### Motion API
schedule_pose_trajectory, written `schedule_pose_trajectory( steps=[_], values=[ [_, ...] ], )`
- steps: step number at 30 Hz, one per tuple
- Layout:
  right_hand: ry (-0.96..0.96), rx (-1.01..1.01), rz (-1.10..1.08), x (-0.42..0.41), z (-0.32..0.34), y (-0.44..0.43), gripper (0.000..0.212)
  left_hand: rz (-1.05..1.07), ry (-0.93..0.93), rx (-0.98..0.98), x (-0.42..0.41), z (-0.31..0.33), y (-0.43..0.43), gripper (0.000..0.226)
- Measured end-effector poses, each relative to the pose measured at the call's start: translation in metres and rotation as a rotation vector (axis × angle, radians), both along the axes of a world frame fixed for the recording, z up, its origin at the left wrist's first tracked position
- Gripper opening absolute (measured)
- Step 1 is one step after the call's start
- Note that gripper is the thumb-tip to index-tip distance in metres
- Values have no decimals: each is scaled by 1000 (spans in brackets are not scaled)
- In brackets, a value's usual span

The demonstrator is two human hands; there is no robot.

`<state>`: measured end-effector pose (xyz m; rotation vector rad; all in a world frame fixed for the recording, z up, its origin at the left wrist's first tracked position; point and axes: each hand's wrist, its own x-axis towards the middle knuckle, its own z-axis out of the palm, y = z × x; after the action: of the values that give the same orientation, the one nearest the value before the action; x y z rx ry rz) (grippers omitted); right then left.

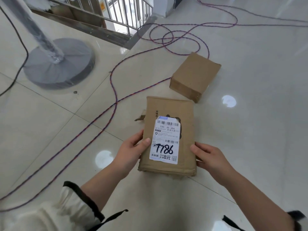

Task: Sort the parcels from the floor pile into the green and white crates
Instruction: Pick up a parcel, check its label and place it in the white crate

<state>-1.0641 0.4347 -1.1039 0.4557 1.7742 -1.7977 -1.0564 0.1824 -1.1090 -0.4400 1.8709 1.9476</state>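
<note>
Both hands hold a flat brown cardboard parcel (185,124) in front of me above the tiled floor. It carries a white shipping label with "7786" handwritten in black. My left hand (131,150) grips its left edge, thumb on top beside the label. On the opposite edge my right hand (208,158) grips it with the thumb on top. A second brown cardboard box (195,75) lies on the floor just beyond the held parcel. No green or white crate is in view.
A grey round stand base (66,64) with a wrapped pole sits at the left. A purple and red cable (115,90) snakes across the floor and loops behind the box. A metal stair railing (123,15) runs along the top.
</note>
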Motion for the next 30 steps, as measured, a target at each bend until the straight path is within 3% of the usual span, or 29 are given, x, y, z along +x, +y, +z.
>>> schedule_pose_trajectory(
  steps=[5,10,14,16,20,25,30],
  values=[
    [-33,46,3,1,40,-13,30,-10,-15,-115,-3,47,4,35],
    [-10,49,-55,13,138,-26,31,-23,-13,-187,7,146,-2,38],
    [-51,30,-121,28,258,-34,36,-37,83,-229,25,270,1,40],
    [-70,28,-147,49,327,-36,45,-71,160,-360,45,336,1,42],
    [-81,16,-132,95,477,-30,56,-9,142,-435,94,479,8,53],
    [12,21,-38,126,648,-21,38,35,228,-421,127,649,13,49],
    [117,50,16,140,745,-16,25,-56,289,-373,143,752,5,49]
  ],
)
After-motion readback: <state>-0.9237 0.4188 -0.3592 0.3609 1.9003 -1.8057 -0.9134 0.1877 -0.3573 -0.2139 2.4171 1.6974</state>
